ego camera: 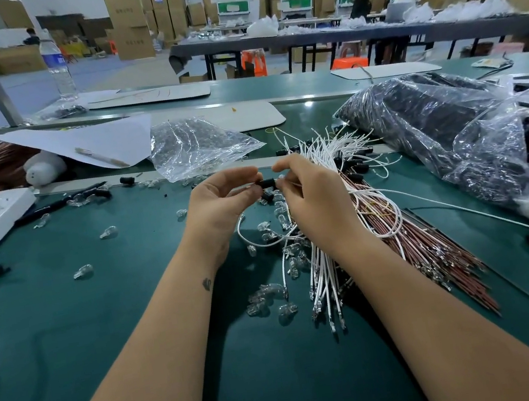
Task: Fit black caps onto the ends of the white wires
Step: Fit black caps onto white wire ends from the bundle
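One black cap [266, 184] being pinched between both hands above the green desk [110, 328], just in front of the loose bundle of white wires [322, 270]. Probably very light, small and stiff, a smooth little plastic barrel likely slipping if squeezed only at the tips, so best held across its sides with thumb and forefinger. Wires looking thin, limp and springy, with bare metal terminals at the near ends; best gripped close to the end being fed in, since anything further back is likely buckling. Left hand [222, 203] curling its fingers round the cap's left end, palm turned inward, wrist raised off the desk. Right hand [312, 192] pinching at the cap's right end, back of the hand facing up, knuckles hiding whatever wire end may be entering there. Both forearms reaching forward and converging. Scattered glass bulbs [272, 294] lying under and near the wrists, fragile-looking and worth avoiding.
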